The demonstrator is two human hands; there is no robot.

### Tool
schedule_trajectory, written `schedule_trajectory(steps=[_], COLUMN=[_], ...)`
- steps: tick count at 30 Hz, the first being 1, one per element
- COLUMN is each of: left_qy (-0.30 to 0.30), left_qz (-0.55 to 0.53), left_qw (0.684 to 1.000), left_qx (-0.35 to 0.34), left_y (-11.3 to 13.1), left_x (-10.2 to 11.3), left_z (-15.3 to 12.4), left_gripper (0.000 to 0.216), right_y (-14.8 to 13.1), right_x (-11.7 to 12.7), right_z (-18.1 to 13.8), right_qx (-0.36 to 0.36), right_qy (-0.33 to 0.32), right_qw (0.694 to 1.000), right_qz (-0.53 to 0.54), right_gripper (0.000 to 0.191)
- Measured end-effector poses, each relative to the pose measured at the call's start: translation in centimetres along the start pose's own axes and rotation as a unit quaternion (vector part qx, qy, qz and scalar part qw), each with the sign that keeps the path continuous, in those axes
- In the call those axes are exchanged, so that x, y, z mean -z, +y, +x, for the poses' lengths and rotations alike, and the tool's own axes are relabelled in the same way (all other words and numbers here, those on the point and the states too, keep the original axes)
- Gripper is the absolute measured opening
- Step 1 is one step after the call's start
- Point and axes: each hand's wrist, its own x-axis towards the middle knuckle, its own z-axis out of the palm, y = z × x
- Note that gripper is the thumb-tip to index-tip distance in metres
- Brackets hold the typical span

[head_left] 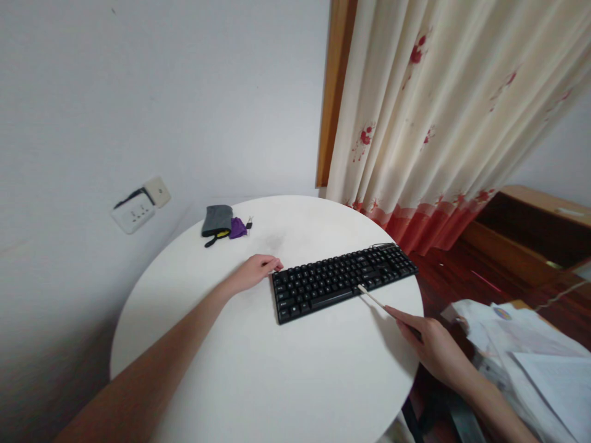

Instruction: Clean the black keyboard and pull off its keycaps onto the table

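A black keyboard (341, 277) lies at a slant on the white round table (258, 375). My left hand (258, 271) rests at its upper left corner, fingers curled together against the edge. Between the thumb and fingers of my right hand (429, 344) is a thin, pale cotton swab (373, 299). Its thicker white tip meets the keys in the lower row, just right of the space bar. The rear end of the swab is mostly hidden in my palm.
Near the wall, a grey pouch (217, 220), a purple cloth bag (238, 228) and a black binder clip (249, 224) sit on the table. Right of the table are papers and plastic bags (521, 344). A curtain (415, 111) hangs behind, beside a wooden cabinet (530, 209).
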Motion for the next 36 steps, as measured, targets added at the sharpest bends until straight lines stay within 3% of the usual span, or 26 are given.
schedule_trajectory(steps=[6, 10, 13, 16, 24, 28, 36], left_qy=[0.000, 0.002, 0.001, 0.001, -0.002, -0.004, -0.004], left_qz=[0.006, 0.004, 0.001, 0.000, 0.014, 0.007, -0.023], left_qw=[1.000, 1.000, 1.000, 1.000, 1.000, 1.000, 1.000], left_qx=[-0.015, -0.012, -0.009, -0.009, -0.018, -0.011, -0.001], left_y=[-0.3, -0.3, -0.4, -0.5, -0.3, -0.2, -0.2], left_x=[-0.1, 0.0, 0.0, -0.1, 0.1, 0.1, 0.0], left_z=[0.1, 0.1, 0.1, 0.2, 0.0, 0.0, 0.1], left_gripper=[0.047, 0.047, 0.047, 0.046, 0.049, 0.050, 0.049], right_y=[0.7, 1.1, 0.6, -0.7, -4.4, -4.3, -2.5], right_x=[0.7, 1.1, 0.5, -0.5, -2.4, -2.5, -1.1], right_z=[-0.5, 0.3, 2.1, 4.9, 11.1, 11.1, 7.9], right_qx=[0.012, 0.007, -0.016, 0.006, 0.037, 0.043, 0.050], right_qy=[0.015, 0.079, 0.124, 0.142, 0.124, 0.102, 0.073], right_qw=[0.999, 0.996, 0.991, 0.989, 0.990, 0.988, 0.988], right_qz=[0.026, 0.051, 0.049, 0.049, -0.062, -0.104, -0.123], right_gripper=[0.042, 0.043, 0.046, 0.043, 0.038, 0.038, 0.039])
